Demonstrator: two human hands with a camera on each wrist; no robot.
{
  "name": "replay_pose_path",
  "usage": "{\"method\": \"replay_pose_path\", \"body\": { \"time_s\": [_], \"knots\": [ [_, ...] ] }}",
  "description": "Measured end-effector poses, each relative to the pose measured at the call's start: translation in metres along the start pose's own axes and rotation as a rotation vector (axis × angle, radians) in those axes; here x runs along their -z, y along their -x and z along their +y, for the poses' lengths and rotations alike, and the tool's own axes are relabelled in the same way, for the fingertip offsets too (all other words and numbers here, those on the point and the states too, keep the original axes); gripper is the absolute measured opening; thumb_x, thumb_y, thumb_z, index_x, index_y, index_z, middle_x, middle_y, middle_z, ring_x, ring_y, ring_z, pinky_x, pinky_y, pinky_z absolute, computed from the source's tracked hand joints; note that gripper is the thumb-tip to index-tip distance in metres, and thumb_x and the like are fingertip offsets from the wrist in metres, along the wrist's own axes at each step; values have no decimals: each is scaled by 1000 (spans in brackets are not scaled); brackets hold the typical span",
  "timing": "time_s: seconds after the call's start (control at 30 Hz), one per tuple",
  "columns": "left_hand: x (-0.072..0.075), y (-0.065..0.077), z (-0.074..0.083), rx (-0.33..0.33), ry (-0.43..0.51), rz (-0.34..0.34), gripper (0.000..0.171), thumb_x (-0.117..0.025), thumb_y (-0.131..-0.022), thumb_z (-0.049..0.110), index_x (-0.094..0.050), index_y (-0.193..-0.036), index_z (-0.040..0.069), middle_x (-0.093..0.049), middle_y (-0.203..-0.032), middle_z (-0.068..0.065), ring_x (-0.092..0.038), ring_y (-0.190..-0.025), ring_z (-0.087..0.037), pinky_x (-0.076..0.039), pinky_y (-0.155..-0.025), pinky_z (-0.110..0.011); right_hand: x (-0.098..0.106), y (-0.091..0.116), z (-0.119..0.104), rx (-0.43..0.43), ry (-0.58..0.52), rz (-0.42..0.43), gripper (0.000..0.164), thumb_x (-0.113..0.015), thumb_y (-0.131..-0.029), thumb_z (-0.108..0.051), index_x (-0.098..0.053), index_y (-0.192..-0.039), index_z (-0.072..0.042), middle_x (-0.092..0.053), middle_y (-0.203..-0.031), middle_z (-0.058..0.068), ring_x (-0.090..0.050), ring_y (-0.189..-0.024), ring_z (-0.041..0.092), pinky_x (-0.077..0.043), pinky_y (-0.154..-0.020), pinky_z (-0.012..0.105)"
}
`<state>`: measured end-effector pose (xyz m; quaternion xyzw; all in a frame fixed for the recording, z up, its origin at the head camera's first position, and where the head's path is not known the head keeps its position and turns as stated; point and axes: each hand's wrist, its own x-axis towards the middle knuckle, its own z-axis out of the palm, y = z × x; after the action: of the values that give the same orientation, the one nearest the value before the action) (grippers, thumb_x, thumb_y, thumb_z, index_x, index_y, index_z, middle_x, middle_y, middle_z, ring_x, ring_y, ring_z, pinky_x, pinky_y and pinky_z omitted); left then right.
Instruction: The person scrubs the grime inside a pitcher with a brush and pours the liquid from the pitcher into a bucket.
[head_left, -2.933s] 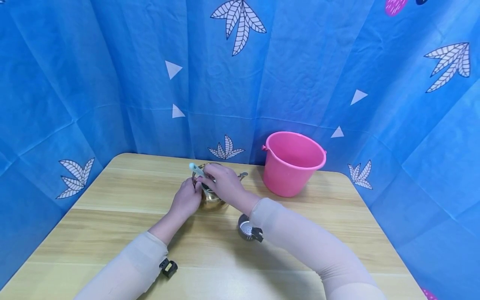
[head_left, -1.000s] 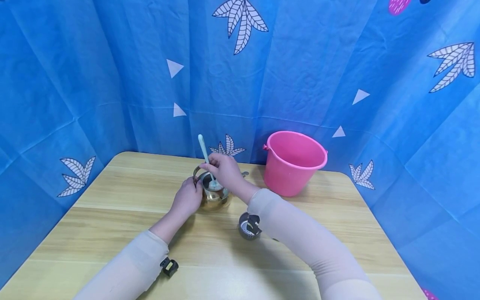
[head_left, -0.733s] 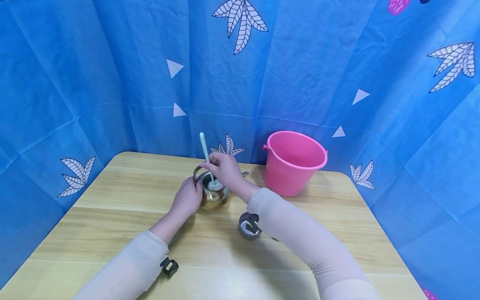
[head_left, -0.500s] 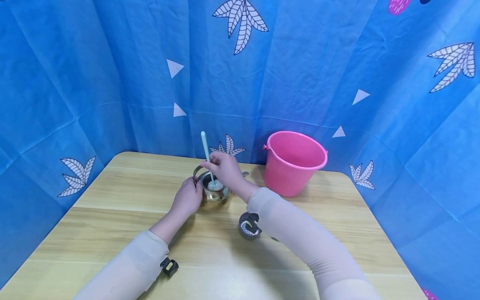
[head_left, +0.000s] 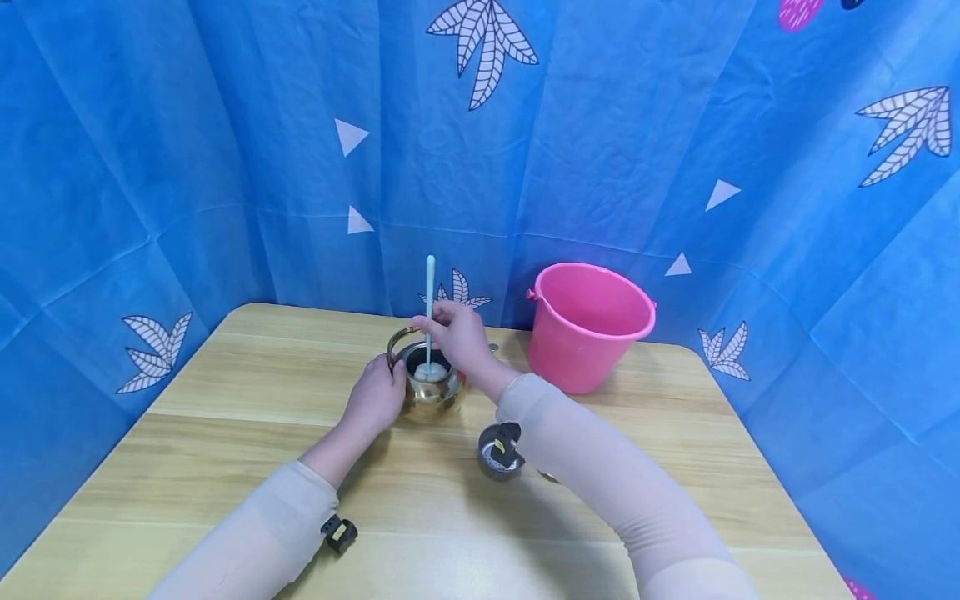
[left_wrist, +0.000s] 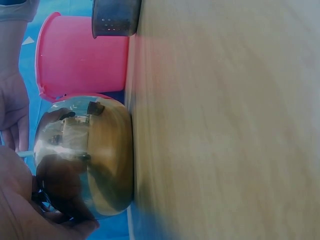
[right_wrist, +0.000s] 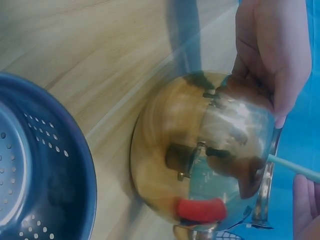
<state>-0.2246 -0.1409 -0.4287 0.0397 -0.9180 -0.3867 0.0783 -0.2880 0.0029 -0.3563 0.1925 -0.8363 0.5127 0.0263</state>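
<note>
Pinching the brush (head_left: 430, 283) by its stem, the right hand (head_left: 462, 337) holds its pale head in the mouth of the gold kettle (head_left: 431, 406). At nine o'clock the left hand (head_left: 372, 395) grips the kettle on the table (head_left: 420, 517); should that slacken, a sideways push could tip it (perhaps toward the strainer (head_left: 487, 451) near five o'clock).

My right hand (right_wrist: 306, 212) touches the stick (right_wrist: 287, 164); my left hand (right_wrist: 277, 50) holds the pot (right_wrist: 200, 135). A strainer (right_wrist: 65, 180) sits near it.
</note>
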Motion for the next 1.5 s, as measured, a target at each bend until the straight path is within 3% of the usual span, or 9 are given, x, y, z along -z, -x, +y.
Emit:
{"method": "replay_pose_path", "body": {
  "time_s": [0.27,0.57,0.93,1.27,1.5],
  "knots": [
    [0,0,1,0,6,5,50,-34,-108,28,-47,-130,-15,-54,-125,-33,-54,-120,-47,-45,-100,-58,2,-1,6,-67,-95,31,18,-74,-92,-25,-69,-86,-9,-72,-86,3,-70,-76,15,-60,-67,27],
    [0,0,1,11,9,1,49,-33,-108,28,-47,-130,-14,-54,-127,-33,-54,-120,-48,-44,-100,-58,3,-1,8,-106,-140,78,19,-74,-91,-24,-69,-85,-7,-72,-85,5,-69,-71,17,-60,-77,44],
    [0,0,0,8,4,1,50,-33,-108,28,-47,-129,-15,-54,-126,-34,-54,-120,-48,-44,-100,-58,2,1,11,-163,-200,131,20,-73,-92,-24,-68,-89,-5,-72,-87,9,-70,-72,19,-60,-66,30],
    [0,1,1,6,5,6,50,-34,-107,27,-47,-130,-15,-53,-127,-34,-54,-120,-49,-44,-101,-59,1,6,14,-170,-320,178,21,-71,-94,-18,-63,-91,2,-71,-93,21,-68,-72,19,-61,-67,30],
    [1,1,1,8,5,2,50,-33,-108,28,-47,-130,-15,-53,-127,-35,-53,-121,-49,-43,-101,-58,1,8,18,-169,-359,199,22,-70,-95,-18,-63,-90,2,-70,-93,20,-69,-74,22,-61,-68,29]
  ]
}}
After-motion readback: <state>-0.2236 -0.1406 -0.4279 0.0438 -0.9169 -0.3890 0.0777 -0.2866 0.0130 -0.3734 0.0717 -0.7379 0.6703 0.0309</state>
